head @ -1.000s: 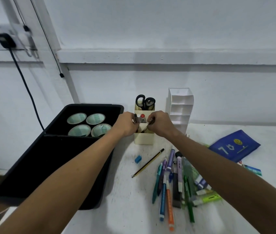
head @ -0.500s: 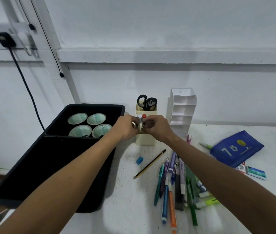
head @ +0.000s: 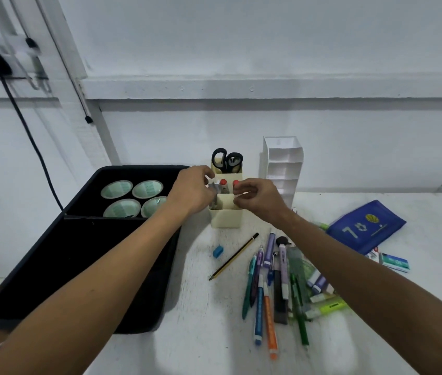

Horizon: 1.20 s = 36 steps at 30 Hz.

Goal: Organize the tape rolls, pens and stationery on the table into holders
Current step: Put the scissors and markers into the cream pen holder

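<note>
A cream pen holder (head: 225, 217) stands at the back of the table, with black scissors (head: 227, 160) upright in its rear compartment. My left hand (head: 191, 192) grips a grey marker (head: 215, 185) that stands in the holder's left side. A red-capped pen (head: 223, 183) stands beside that marker. My right hand (head: 259, 198) pinches a second red-capped pen (head: 235, 183) over the holder's right side. Loose pens and highlighters (head: 276, 285) lie in a heap near my right forearm. Several tape rolls (head: 133, 196) sit in the far end of a black tray (head: 79, 266).
An empty white tiered holder (head: 283, 169) stands right of the cream one. A pencil (head: 233, 257) and a small blue sharpener (head: 217, 251) lie in front of it. A blue pouch (head: 366, 230) and an eraser box (head: 394, 262) lie at the right.
My hands have drawn slightly apart over the cream holder. One red-capped pen has shifted to the right with my right hand, away from the grey marker.
</note>
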Each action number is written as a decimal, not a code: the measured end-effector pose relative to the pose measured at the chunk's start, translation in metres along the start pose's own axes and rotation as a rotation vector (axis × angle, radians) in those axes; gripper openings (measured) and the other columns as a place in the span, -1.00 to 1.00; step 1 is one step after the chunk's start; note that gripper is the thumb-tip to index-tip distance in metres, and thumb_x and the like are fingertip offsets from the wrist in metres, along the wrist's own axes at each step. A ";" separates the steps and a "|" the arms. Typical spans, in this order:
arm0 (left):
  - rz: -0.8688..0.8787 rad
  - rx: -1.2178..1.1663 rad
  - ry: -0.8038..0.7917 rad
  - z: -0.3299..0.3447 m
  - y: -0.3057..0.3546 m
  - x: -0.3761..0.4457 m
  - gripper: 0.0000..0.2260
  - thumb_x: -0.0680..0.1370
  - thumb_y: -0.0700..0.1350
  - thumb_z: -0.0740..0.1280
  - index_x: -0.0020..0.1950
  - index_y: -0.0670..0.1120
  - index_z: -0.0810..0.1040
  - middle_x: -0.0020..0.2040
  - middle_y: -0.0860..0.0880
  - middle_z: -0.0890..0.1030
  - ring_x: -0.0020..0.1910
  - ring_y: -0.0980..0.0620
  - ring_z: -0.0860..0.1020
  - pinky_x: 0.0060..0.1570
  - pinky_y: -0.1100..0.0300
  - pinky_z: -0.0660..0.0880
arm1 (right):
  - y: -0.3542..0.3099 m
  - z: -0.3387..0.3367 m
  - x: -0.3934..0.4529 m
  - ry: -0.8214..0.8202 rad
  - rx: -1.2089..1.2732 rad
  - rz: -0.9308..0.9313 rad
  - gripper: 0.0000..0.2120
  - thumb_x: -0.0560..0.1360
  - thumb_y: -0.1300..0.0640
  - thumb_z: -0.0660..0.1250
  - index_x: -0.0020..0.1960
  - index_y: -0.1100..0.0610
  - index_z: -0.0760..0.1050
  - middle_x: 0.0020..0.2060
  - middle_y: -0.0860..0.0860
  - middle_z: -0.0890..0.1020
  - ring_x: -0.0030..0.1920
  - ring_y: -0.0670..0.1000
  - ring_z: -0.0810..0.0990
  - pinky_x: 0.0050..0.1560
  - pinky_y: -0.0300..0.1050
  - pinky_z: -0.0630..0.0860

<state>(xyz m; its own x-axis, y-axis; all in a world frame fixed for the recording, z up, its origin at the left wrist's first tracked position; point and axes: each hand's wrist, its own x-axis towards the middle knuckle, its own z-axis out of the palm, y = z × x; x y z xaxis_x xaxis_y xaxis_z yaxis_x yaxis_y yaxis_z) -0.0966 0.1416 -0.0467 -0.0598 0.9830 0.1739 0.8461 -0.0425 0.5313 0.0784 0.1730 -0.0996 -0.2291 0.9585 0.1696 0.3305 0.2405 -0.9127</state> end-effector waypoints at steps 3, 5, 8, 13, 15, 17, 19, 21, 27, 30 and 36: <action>0.088 -0.008 -0.014 0.012 0.023 -0.002 -0.76 0.50 -0.15 0.34 0.17 -0.09 0.59 -0.08 0.00 0.59 -0.19 0.07 0.56 -0.19 0.30 0.45 | 0.006 -0.024 -0.015 0.028 -0.069 0.019 -0.73 0.32 0.31 0.48 0.02 0.19 0.60 -0.08 0.10 0.69 -0.11 0.03 0.69 -0.02 -0.03 0.63; 0.176 -0.009 -0.064 0.028 0.039 -0.004 -0.76 0.47 -0.17 0.33 0.12 -0.10 0.60 -0.14 0.02 0.58 -0.19 0.07 0.57 -0.22 0.33 0.42 | 0.012 -0.045 -0.028 0.064 -0.083 0.056 -0.75 0.32 0.29 0.49 0.00 0.17 0.61 -0.11 0.08 0.69 -0.11 0.01 0.69 -0.01 -0.04 0.63; 0.284 0.001 -0.173 0.057 0.066 -0.006 -0.74 0.46 -0.15 0.37 0.14 -0.09 0.60 -0.08 -0.01 0.60 -0.11 0.06 0.51 -0.13 0.29 0.35 | 0.028 -0.080 -0.051 0.120 -0.142 0.103 -0.76 0.33 0.25 0.50 -0.02 0.13 0.61 -0.12 0.07 0.70 -0.11 0.00 0.68 0.02 -0.04 0.62; 0.390 0.002 -0.394 0.103 0.106 -0.007 -0.73 0.45 -0.14 0.39 0.16 -0.07 0.59 -0.02 -0.01 0.58 -0.06 0.05 0.51 -0.08 0.29 0.36 | 0.048 -0.138 -0.096 0.203 -0.269 0.188 -0.78 0.37 0.26 0.47 0.01 0.19 0.59 -0.11 0.08 0.68 -0.15 -0.05 0.65 -0.10 -0.30 0.58; 0.450 0.019 -0.459 0.123 0.122 -0.008 -0.72 0.46 -0.16 0.37 0.18 -0.08 0.59 0.05 -0.04 0.60 -0.06 0.05 0.51 -0.07 0.29 0.36 | 0.057 -0.160 -0.117 0.248 -0.329 0.240 -0.81 0.39 0.27 0.45 0.00 0.24 0.61 -0.13 0.11 0.67 -0.18 -0.05 0.59 -0.19 -0.35 0.51; 0.492 0.062 -0.501 0.139 0.131 -0.008 -0.71 0.48 -0.17 0.35 0.19 -0.09 0.58 0.11 -0.07 0.59 -0.01 0.01 0.53 -0.07 0.30 0.36 | 0.066 -0.175 -0.133 0.270 -0.363 0.312 -0.83 0.38 0.26 0.45 -0.03 0.23 0.62 -0.16 0.13 0.66 -0.22 -0.05 0.56 -0.17 -0.20 0.49; 0.503 0.112 -0.556 0.156 0.137 -0.006 -0.71 0.48 -0.19 0.33 0.21 -0.09 0.58 0.14 -0.08 0.58 0.02 -0.01 0.53 -0.07 0.30 0.35 | 0.073 -0.185 -0.148 0.284 -0.372 0.389 -0.86 0.35 0.24 0.48 -0.10 0.15 0.63 -0.20 0.07 0.66 -0.34 -0.19 0.55 -0.23 -0.23 0.49; 0.491 0.151 -0.602 0.169 0.139 -0.005 -0.70 0.49 -0.20 0.32 0.21 -0.08 0.57 0.14 -0.09 0.57 0.01 0.00 0.51 -0.08 0.28 0.36 | 0.080 -0.190 -0.159 0.282 -0.377 0.437 -0.89 0.33 0.25 0.49 -0.18 0.10 0.61 -0.28 0.02 0.64 -0.44 -0.25 0.52 -0.35 -0.39 0.42; 0.446 0.245 -0.632 0.190 0.129 0.002 -0.72 0.48 -0.16 0.37 0.18 -0.08 0.59 0.13 -0.10 0.61 0.01 -0.03 0.54 -0.07 0.25 0.39 | 0.092 -0.182 -0.176 0.259 -0.428 0.569 -0.83 0.35 0.20 0.49 -0.08 0.22 0.64 -0.27 -0.03 0.59 -0.32 -0.16 0.53 -0.38 -0.41 0.36; 0.453 0.297 -0.652 0.191 0.120 0.005 -0.70 0.49 -0.13 0.40 0.22 -0.11 0.59 0.17 -0.10 0.60 0.11 -0.05 0.55 0.00 0.24 0.41 | 0.098 -0.170 -0.173 0.241 -0.496 0.609 -0.83 0.36 0.11 0.48 -0.11 0.19 0.64 -0.24 -0.01 0.59 -0.24 -0.09 0.52 -0.41 -0.41 0.32; 0.420 0.373 -0.686 0.193 0.110 0.006 -0.70 0.47 -0.10 0.42 0.19 -0.10 0.62 0.13 -0.10 0.62 0.06 -0.06 0.57 0.05 0.17 0.53 | 0.108 -0.152 -0.167 0.321 -0.494 0.671 -0.82 0.39 0.16 0.44 -0.18 0.30 0.59 -0.28 0.11 0.63 -0.32 -0.03 0.56 -0.47 -0.32 0.36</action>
<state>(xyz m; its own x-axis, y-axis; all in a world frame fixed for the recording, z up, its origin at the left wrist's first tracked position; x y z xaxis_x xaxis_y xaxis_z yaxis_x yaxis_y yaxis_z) 0.0987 0.1769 -0.1474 0.5241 0.7952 -0.3050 0.8514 -0.4809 0.2095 0.2919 0.0627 -0.1702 0.3978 0.8999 -0.1787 0.6767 -0.4193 -0.6052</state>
